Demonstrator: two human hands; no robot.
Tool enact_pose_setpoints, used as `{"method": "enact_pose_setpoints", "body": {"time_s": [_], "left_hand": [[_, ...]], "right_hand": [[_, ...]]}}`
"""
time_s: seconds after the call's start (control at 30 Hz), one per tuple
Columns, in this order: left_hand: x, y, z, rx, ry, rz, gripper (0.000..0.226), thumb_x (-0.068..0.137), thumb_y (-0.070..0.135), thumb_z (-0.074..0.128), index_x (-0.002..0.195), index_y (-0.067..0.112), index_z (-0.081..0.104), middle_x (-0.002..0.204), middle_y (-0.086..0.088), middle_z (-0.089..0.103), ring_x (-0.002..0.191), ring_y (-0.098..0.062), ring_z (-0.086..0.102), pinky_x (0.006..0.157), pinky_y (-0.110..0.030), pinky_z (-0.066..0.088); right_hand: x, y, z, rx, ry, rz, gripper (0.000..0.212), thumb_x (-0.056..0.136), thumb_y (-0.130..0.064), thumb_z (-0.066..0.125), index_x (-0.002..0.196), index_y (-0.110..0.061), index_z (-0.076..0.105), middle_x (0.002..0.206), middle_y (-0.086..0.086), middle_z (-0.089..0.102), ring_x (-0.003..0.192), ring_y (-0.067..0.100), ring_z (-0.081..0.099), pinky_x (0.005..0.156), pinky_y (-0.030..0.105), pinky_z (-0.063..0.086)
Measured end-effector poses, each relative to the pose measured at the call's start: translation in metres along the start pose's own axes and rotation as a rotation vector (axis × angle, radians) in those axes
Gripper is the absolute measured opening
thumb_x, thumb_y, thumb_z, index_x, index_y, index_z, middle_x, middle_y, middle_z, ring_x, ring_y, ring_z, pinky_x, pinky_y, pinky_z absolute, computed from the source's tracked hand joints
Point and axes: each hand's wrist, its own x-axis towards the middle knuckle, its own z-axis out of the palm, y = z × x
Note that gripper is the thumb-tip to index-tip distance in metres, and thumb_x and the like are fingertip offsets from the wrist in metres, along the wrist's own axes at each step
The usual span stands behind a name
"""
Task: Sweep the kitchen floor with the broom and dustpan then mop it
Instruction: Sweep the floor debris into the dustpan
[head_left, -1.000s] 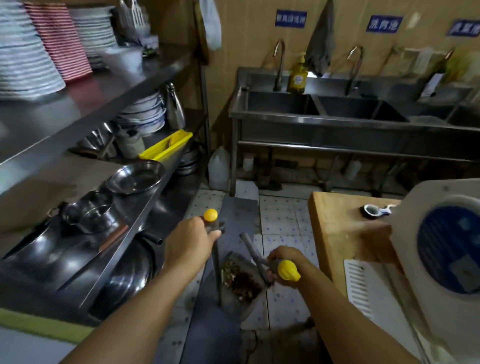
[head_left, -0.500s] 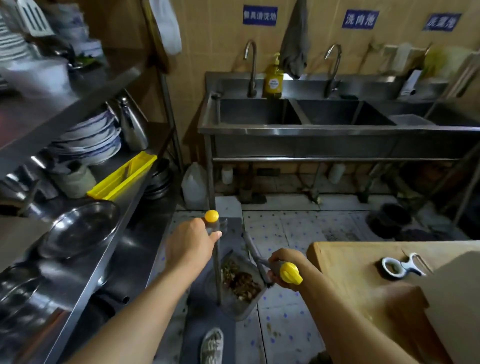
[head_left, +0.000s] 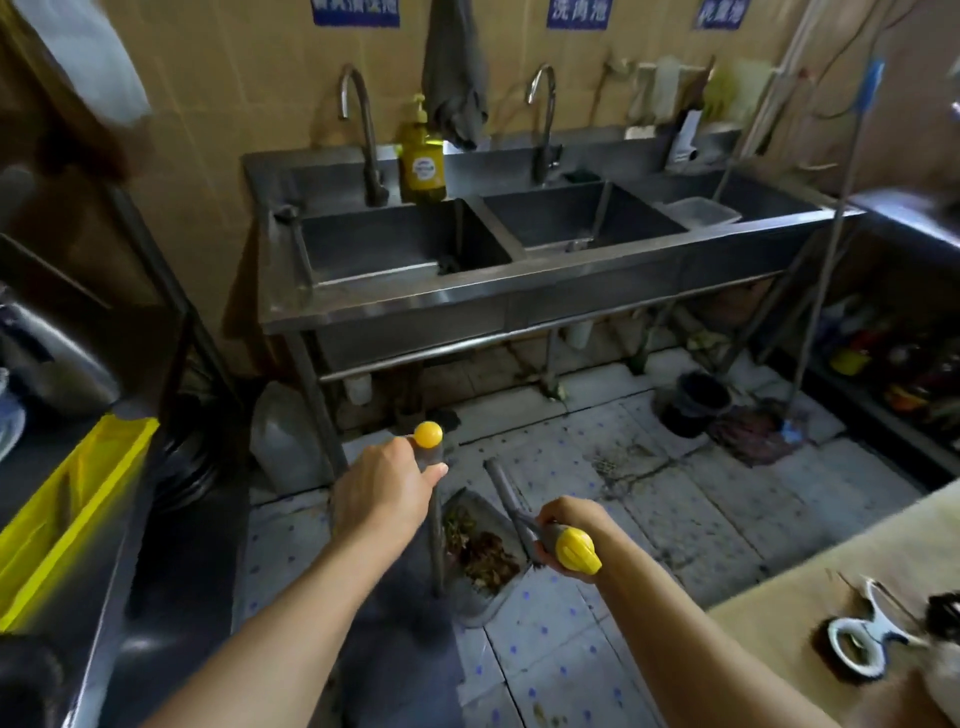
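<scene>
A: Both hands are busy. The left hand (head_left: 382, 491) is wrapped round the top of the broom handle (head_left: 435, 519), fingers curled tight just under its yellow knob.

B: And the right hand (head_left: 563, 530) has its fingers closed round the yellow-tipped grip of the dustpan (head_left: 475, 564), which hangs low over the floor (head_left: 675, 519) between the two arms.

A: Look inside that pan: a heap of brown scraps and leaves (head_left: 480, 551). So I'd judge the sweeping largely done, at least for this patch.

B: Not all of it. A few crumbs (head_left: 545, 719) still lie on the tiles near the bottom edge, and there's grime by the drain under the sink (head_left: 467, 301).

A: The pan still needs emptying, too.

B: And the mopping hasn't begun, by the look of it. The mop (head_left: 753, 434) stands propped over by the black bucket (head_left: 693, 402), well apart from both hands, head resting on the floor.
</scene>
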Motion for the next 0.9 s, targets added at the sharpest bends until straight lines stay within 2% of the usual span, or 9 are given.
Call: {"method": "enact_pose_setpoints", "body": {"time_s": [0.13, 0.23, 0.3, 0.37, 0.43, 0.47, 0.57, 0.73, 0.9], "left_hand": [[0.051, 0.027, 0.004, 0.001, -0.019, 0.096, 0.04, 0.085, 0.049, 0.06, 0.1, 0.012, 0.064, 0.101, -0.009, 0.067, 0.094, -0.029, 0.064, 0.068, -0.031, 0.049], [0.087, 0.052, 0.007, 0.013, -0.031, 0.156, 0.039, 0.086, 0.049, 0.06, 0.106, 0.016, 0.064, 0.106, -0.01, 0.067, 0.098, -0.03, 0.063, 0.066, -0.029, 0.042], [0.114, 0.072, 0.011, 0.031, -0.031, 0.199, 0.042, 0.085, 0.051, 0.06, 0.108, 0.016, 0.063, 0.108, -0.01, 0.067, 0.101, -0.03, 0.062, 0.069, -0.03, 0.044], [0.143, 0.097, 0.016, 0.051, -0.038, 0.236, 0.044, 0.085, 0.052, 0.06, 0.107, 0.014, 0.063, 0.109, -0.01, 0.066, 0.102, -0.03, 0.062, 0.072, -0.032, 0.047], [0.17, 0.124, 0.025, 0.07, -0.065, 0.271, 0.045, 0.084, 0.053, 0.06, 0.106, 0.014, 0.062, 0.109, -0.011, 0.066, 0.102, -0.03, 0.062, 0.074, -0.033, 0.048], [0.183, 0.138, 0.029, 0.078, -0.078, 0.292, 0.045, 0.084, 0.053, 0.059, 0.105, 0.014, 0.061, 0.109, -0.011, 0.066, 0.102, -0.03, 0.062, 0.074, -0.033, 0.048], [0.212, 0.172, 0.037, 0.07, -0.102, 0.334, 0.044, 0.085, 0.052, 0.06, 0.106, 0.014, 0.061, 0.109, -0.011, 0.066, 0.103, -0.031, 0.061, 0.076, -0.034, 0.049], [0.255, 0.229, 0.047, 0.071, -0.12, 0.412, 0.04, 0.085, 0.051, 0.06, 0.106, 0.018, 0.064, 0.108, -0.01, 0.067, 0.102, -0.03, 0.062, 0.072, -0.032, 0.047], [0.295, 0.285, 0.061, 0.054, -0.165, 0.504, 0.036, 0.085, 0.05, 0.061, 0.104, 0.02, 0.064, 0.105, -0.008, 0.068, 0.099, -0.029, 0.063, 0.07, -0.031, 0.045]], "right_hand": [[0.029, -0.033, -0.008, 0.056, 0.056, 0.004, 0.022, 0.084, -0.004, 0.058, 0.066, -0.013, 0.049, 0.071, 0.004, 0.05, 0.088, 0.024, 0.052, 0.093, 0.039, 0.05], [0.056, -0.058, -0.016, 0.143, 0.087, 0.01, 0.022, 0.087, -0.004, 0.055, 0.068, -0.013, 0.048, 0.072, 0.004, 0.05, 0.075, 0.021, 0.053, 0.078, 0.033, 0.051], [0.076, -0.078, -0.023, 0.152, 0.094, 0.013, 0.021, 0.088, -0.004, 0.054, 0.07, -0.012, 0.048, 0.075, 0.005, 0.051, 0.072, 0.019, 0.056, 0.074, 0.03, 0.051], [0.094, -0.098, -0.033, 0.152, 0.144, 0.041, 0.005, 0.081, -0.002, 0.058, 0.079, -0.005, 0.055, 0.087, 0.015, 0.06, 0.083, 0.025, 0.065, 0.075, 0.036, 0.055], [0.114, -0.118, -0.048, 0.177, 0.19, 0.063, 0.011, 0.074, 0.002, 0.058, 0.086, 0.001, 0.058, 0.095, 0.021, 0.062, 0.094, 0.035, 0.066, 0.077, 0.044, 0.056], [0.125, -0.13, -0.056, 0.206, 0.193, 0.074, 0.011, 0.074, 0.003, 0.058, 0.085, 0.001, 0.058, 0.093, 0.021, 0.061, 0.093, 0.036, 0.066, 0.071, 0.043, 0.057], [0.142, -0.155, -0.075, 0.248, 0.188, 0.089, 0.007, 0.081, 0.003, 0.056, 0.08, -0.003, 0.054, 0.08, 0.013, 0.055, 0.069, 0.026, 0.06, 0.043, 0.028, 0.052], [0.163, -0.194, -0.11, 0.318, 0.244, 0.108, 0.011, 0.08, 0.004, 0.055, 0.09, -0.001, 0.059, 0.076, 0.014, 0.055, 0.06, 0.026, 0.057, 0.038, 0.023, 0.047], [0.187, -0.227, -0.148, 0.379, 0.281, 0.13, 0.01, 0.079, 0.004, 0.055, 0.087, -0.001, 0.058, 0.073, 0.014, 0.055, 0.06, 0.026, 0.058, 0.038, 0.022, 0.046]]}}
